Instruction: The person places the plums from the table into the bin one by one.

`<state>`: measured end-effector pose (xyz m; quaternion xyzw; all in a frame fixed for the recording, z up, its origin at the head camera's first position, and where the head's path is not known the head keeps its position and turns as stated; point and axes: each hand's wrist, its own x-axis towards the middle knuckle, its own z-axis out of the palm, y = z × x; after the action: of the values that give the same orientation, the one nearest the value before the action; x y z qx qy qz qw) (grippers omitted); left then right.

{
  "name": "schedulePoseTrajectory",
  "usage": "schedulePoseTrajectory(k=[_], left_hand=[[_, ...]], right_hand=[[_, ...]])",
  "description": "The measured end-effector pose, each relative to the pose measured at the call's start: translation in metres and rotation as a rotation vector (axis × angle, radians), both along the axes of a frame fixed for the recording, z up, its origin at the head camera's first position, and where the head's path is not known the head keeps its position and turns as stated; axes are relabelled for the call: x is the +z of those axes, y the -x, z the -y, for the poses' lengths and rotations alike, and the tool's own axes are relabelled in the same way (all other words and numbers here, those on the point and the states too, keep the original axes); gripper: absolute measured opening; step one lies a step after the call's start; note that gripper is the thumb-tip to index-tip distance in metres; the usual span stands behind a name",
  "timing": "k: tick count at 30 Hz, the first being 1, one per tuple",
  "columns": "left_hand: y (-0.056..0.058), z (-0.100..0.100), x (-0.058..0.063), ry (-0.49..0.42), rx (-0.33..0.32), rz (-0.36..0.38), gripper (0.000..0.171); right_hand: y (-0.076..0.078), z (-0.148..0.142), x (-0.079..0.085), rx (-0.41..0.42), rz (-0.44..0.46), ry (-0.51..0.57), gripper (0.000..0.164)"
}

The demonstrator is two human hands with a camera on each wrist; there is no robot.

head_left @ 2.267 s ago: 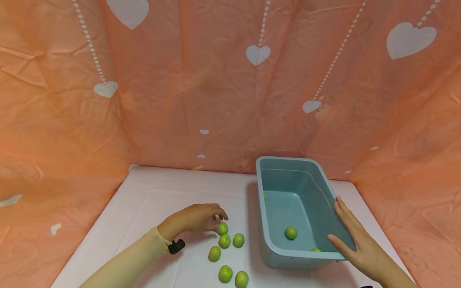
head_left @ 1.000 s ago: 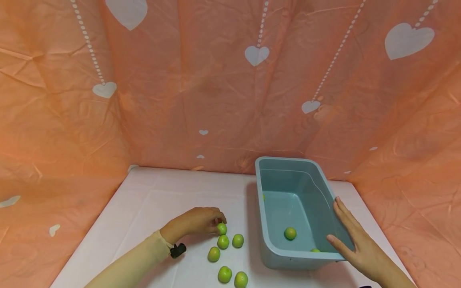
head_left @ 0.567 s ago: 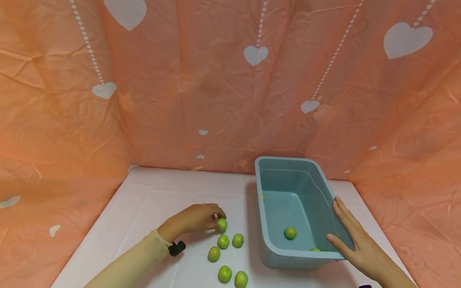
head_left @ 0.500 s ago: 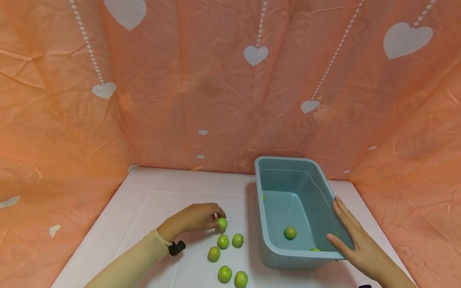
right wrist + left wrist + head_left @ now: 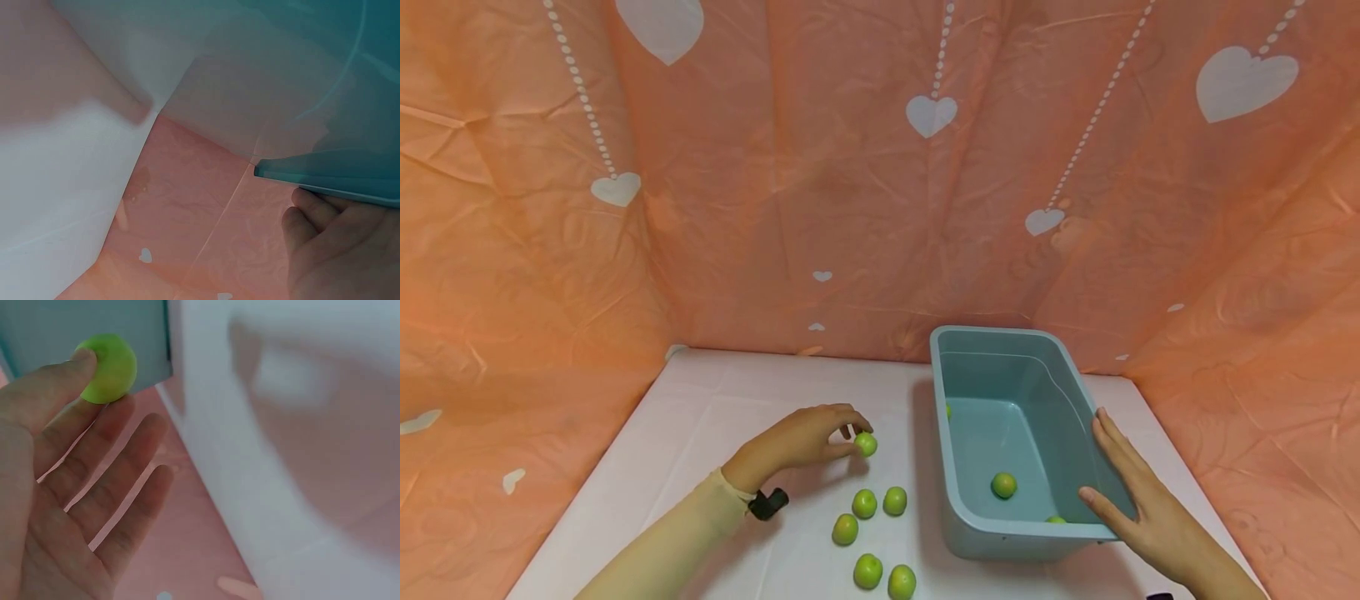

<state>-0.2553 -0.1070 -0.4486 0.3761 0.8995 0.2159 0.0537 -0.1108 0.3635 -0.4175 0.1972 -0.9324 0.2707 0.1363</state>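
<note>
Left hand (image 5: 808,437) and its pinched green fruit (image 5: 867,444) have shifted toward 12 o'clock (head view, 12 = far edge), widening the gap to the other fruits. Grip: thumb on one side, index and middle fingertips on the other; ring and little fingers stand free. Held fruit is at the bin's 9 o'clock, outside it; clearance from table (image 5: 760,392) cannot be told. Five loose fruits (image 5: 846,529) sit on the table at 6 o'clock from it, positions unchanged. Grey-blue bin (image 5: 1000,543): three fruits (image 5: 1004,485) visible inside, at 5, 6 and 10 o'clock, two partly hidden by walls. Right hand (image 5: 1157,521) rests at the bin's 4 o'clock rim, fingers nearly straight, thumb apart.
</note>
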Motion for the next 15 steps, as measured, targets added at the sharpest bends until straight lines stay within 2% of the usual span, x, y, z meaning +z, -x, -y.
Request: schedulePoseTrajectory(k=[6, 15], left_hand=[[0.001, 0.000, 0.013, -0.040, -0.002, -0.040, 0.027], [0.006, -0.003, 0.025, -0.066, -0.007, -0.102, 0.028]], right_hand=[[0.000, 0.000, 0.000, 0.001, -0.005, -0.004, 0.094], [0.000, 0.000, 0.000, 0.004, -0.004, -0.002, 0.093]])
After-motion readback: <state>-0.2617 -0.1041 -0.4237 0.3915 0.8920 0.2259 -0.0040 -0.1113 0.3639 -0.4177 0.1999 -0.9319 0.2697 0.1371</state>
